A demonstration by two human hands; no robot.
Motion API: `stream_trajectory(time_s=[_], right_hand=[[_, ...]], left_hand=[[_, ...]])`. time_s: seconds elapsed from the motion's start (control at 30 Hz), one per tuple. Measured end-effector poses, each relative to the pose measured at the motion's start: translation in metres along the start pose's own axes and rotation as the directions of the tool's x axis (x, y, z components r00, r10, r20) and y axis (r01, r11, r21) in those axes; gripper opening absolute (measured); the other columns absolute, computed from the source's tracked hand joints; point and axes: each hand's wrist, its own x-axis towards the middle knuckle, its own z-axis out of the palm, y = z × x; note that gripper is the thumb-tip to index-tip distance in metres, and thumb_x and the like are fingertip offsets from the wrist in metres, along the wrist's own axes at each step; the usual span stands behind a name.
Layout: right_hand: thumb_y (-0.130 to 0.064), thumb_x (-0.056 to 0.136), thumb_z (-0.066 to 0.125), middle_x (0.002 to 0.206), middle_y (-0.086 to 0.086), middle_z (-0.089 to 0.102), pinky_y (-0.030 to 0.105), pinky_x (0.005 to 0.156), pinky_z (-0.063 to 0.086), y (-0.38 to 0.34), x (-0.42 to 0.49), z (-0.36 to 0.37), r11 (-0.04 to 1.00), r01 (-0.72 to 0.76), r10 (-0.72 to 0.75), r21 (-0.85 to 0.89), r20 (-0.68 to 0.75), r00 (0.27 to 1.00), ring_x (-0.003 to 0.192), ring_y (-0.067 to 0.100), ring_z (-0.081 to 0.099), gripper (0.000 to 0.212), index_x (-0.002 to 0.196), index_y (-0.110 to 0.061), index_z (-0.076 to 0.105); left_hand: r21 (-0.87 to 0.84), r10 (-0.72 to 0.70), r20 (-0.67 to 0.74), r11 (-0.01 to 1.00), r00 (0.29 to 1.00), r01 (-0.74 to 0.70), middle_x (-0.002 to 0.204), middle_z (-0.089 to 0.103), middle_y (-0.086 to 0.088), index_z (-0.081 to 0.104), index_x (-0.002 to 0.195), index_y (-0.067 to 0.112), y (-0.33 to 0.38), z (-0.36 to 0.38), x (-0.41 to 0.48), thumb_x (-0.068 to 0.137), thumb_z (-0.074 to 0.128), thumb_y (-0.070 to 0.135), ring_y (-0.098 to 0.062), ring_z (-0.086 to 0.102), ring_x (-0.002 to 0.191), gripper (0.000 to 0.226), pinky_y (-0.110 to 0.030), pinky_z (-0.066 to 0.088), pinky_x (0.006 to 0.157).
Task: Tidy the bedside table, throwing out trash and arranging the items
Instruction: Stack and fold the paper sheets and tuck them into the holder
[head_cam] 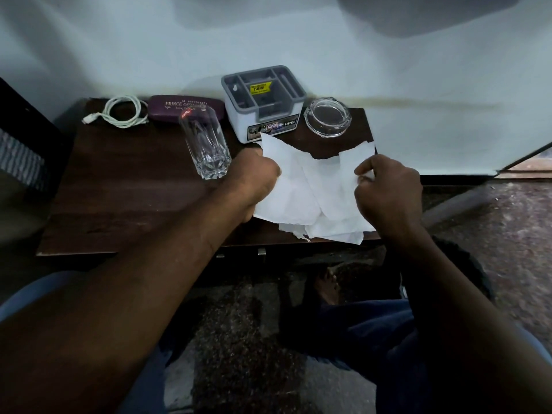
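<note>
Torn white paper sheets (316,189) lie on the right half of the dark wooden bedside table (125,198). My left hand (254,177) grips their left edge, and my right hand (388,186) pinches the right edge. More paper scraps (328,233) poke out below, at the table's front edge. Behind the paper stand a grey and white organiser box (264,106) and a glass ashtray (327,116). A tall clear drinking glass (206,144) stands just left of my left hand.
A coiled white cable (122,112) and a purple spectacle case (176,107) lie along the back edge by the pale wall. A dark object stands at the far left. Below the table are speckled floor, my knees and a bare foot (327,286).
</note>
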Motion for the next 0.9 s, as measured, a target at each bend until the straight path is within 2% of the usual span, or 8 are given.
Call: stream_trajectory(time_s=[0.07,0.23,0.33,0.4,0.5,0.67,0.77,0.9], right_hand=[[-0.014,0.09,0.063,0.097,0.012,0.074,0.029,0.074,0.039,0.0,-0.002,-0.001,0.999,0.018,-0.018,-0.027,-0.008,1.0,0.093,0.033,0.067,0.028,0.115,-0.023,0.069],[-0.015,0.089,0.068,0.1,0.015,0.072,0.04,0.074,0.05,-0.003,-0.008,0.004,0.99,0.053,-0.055,-0.134,-0.011,0.998,0.093,0.043,0.067,0.049,0.134,-0.025,0.05],[-0.015,0.085,0.071,0.109,0.011,0.073,0.041,0.076,0.05,-0.003,-0.008,0.007,0.988,0.073,-0.072,-0.138,0.009,0.997,0.098,0.041,0.068,0.058,0.137,-0.027,0.047],[-0.025,0.084,0.079,0.112,0.008,0.073,0.041,0.082,0.052,-0.001,-0.007,0.008,0.996,0.043,-0.038,-0.08,0.056,0.998,0.103,0.037,0.067,0.059,0.136,-0.026,0.051],[-0.042,0.084,0.082,0.103,0.0,0.074,0.036,0.081,0.05,0.002,-0.004,0.011,1.0,0.008,-0.01,0.023,0.092,0.996,0.098,0.026,0.067,0.044,0.119,-0.022,0.065],[-0.046,0.089,0.074,0.087,-0.004,0.071,0.03,0.072,0.038,0.003,-0.001,0.013,0.998,-0.015,0.011,0.062,0.068,0.998,0.085,0.018,0.062,0.025,0.095,-0.023,0.069],[-0.043,0.092,0.071,0.081,-0.002,0.071,0.029,0.072,0.037,0.004,0.002,0.012,0.997,-0.044,0.039,0.069,0.072,0.997,0.083,0.021,0.063,0.024,0.083,-0.022,0.065],[-0.045,0.086,0.078,0.071,-0.004,0.068,0.028,0.063,0.041,0.006,0.002,0.012,0.979,-0.117,0.104,0.164,0.09,0.991,0.074,0.016,0.066,0.031,0.075,-0.019,0.064]], left_hand=[[0.0,0.0,0.007,1.0,1.0,0.0,0.105,0.075,-0.012,0.067,0.09,0.017,0.0,0.001,0.0,0.092,0.061,0.0,-0.033,0.073,0.094,0.018,-0.051,0.062,0.088],[-0.002,-0.005,0.02,1.0,1.0,0.005,0.106,0.075,-0.011,0.069,0.095,0.014,-0.001,0.004,0.0,0.091,0.062,0.0,-0.031,0.074,0.093,0.017,-0.053,0.062,0.089],[0.001,-0.002,0.027,1.0,1.0,0.002,0.108,0.076,-0.013,0.072,0.108,0.006,-0.001,0.005,-0.001,0.089,0.063,0.001,-0.033,0.074,0.096,0.021,-0.055,0.061,0.092],[0.013,0.004,0.034,1.0,0.999,-0.005,0.109,0.076,-0.016,0.071,0.111,0.003,0.0,0.005,-0.002,0.088,0.063,0.002,-0.036,0.074,0.098,0.024,-0.057,0.06,0.092],[0.011,0.007,0.041,1.0,0.999,-0.007,0.111,0.075,-0.019,0.07,0.111,0.0,0.0,0.005,-0.003,0.088,0.062,0.001,-0.039,0.074,0.1,0.024,-0.061,0.059,0.092],[0.008,0.006,0.044,1.0,0.999,-0.006,0.111,0.075,-0.019,0.071,0.112,0.001,0.0,0.007,-0.003,0.088,0.061,0.0,-0.04,0.073,0.101,0.025,-0.061,0.059,0.091],[0.01,0.008,0.042,1.0,0.999,-0.009,0.109,0.076,-0.017,0.072,0.11,0.003,-0.001,0.007,-0.002,0.088,0.061,0.0,-0.039,0.074,0.1,0.024,-0.06,0.059,0.091],[0.008,0.01,0.043,1.0,0.999,-0.01,0.108,0.077,-0.016,0.073,0.109,0.003,-0.002,0.008,-0.001,0.089,0.062,0.0,-0.037,0.075,0.097,0.024,-0.058,0.06,0.09]])
